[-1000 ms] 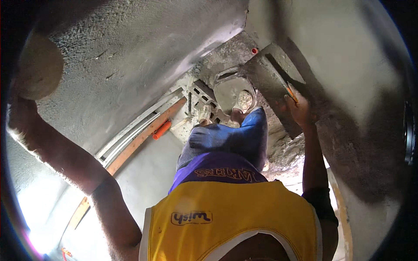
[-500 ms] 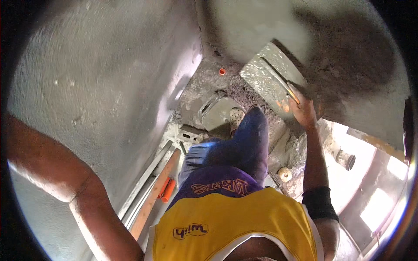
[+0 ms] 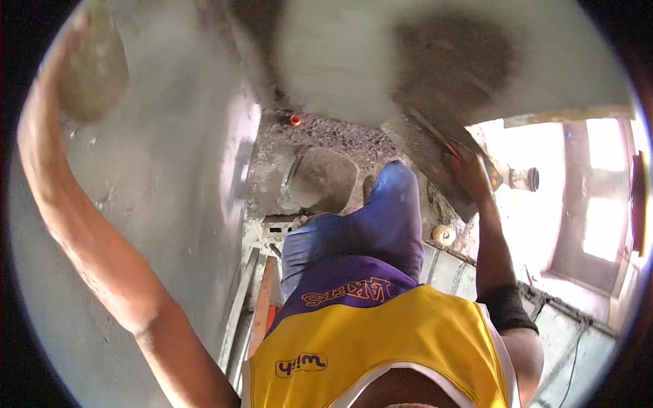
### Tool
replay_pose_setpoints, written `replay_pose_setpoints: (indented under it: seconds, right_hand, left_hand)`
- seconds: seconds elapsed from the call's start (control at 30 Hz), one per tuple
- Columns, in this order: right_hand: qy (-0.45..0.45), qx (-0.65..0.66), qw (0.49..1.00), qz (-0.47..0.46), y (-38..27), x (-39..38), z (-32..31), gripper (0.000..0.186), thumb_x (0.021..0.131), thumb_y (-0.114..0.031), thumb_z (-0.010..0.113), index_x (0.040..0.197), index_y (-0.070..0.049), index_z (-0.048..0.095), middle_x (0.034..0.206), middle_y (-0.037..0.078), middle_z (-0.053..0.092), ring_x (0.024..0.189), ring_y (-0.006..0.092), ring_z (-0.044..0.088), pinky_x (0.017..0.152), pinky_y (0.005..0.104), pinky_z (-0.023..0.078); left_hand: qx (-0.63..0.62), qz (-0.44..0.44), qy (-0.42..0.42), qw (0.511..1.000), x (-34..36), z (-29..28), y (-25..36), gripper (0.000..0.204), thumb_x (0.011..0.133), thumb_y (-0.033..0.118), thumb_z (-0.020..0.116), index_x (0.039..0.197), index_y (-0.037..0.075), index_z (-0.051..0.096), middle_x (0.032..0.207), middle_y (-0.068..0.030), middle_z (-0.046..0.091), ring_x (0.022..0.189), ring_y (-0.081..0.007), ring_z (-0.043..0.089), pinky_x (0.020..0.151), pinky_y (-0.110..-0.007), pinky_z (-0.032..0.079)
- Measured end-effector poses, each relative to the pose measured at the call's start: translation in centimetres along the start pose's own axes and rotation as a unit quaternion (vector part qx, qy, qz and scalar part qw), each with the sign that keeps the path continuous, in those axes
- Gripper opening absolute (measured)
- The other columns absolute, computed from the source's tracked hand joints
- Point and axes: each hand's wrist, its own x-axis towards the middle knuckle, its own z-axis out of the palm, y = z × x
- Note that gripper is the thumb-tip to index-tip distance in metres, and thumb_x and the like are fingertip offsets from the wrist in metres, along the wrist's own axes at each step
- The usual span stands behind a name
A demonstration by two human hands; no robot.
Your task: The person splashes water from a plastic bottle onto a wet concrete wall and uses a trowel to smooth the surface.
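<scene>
My right hand (image 3: 469,170) is closed on a plastering float (image 3: 425,146), a broad flat board with a long bar along it. The float is tilted, dark and blurred, below the grey plastered wall (image 3: 333,61) on the right; whether it touches cannot be seen. At the upper left, my left hand (image 3: 76,30) is raised in front of the left wall (image 3: 177,170), smeared by motion. A rounded grey-green thing (image 3: 98,68) sits against that hand and seems held in it. Its kind is too blurred to make out, and the fingers are barely visible.
A round-cornered bucket (image 3: 323,180) stands on the rough floor by my legs. A hollow block (image 3: 275,228), long bars (image 3: 238,299) and a wooden board (image 3: 264,306) lie along the left wall. An orange pipe end (image 3: 295,120) pokes up in the corner. Bright openings are at right.
My left hand has swung up into view with the rounded thing. The float in my right hand has tipped from facing me to a steeper, darker angle. My view has shifted to the right.
</scene>
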Motion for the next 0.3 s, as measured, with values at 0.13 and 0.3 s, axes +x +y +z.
replay_pose_setpoints:
  seconds: [0.13,0.3]
  right_hand:
    - [-0.087,-0.369,0.903,-0.202,3.3,1.4,3.1,0.038,0.095,-0.022,0.059,0.127,-0.001,0.060,0.115,0.019,0.069,0.102,0.0294,0.069,0.088,0.0402,0.056]
    - [-0.125,-0.369,0.888,-0.246,9.2,5.7,5.4,0.025,0.096,-0.019,0.051,0.109,-0.004,0.065,0.106,0.015,0.068,0.104,0.0274,0.066,0.089,0.0416,0.053]
  left_hand:
    - [-0.038,-0.061,-0.054,0.996,-9.6,2.3,1.7,0.093,0.066,0.057,0.085,0.133,-0.002,0.057,0.118,-0.0243,0.066,0.114,-0.0377,0.062,0.104,-0.054,0.044]
    - [-0.126,-0.215,-0.121,0.961,-20.0,6.7,0.7,0.096,0.058,0.050,0.089,0.133,-0.001,0.056,0.115,-0.0201,0.067,0.107,-0.0352,0.066,0.092,-0.056,0.054]
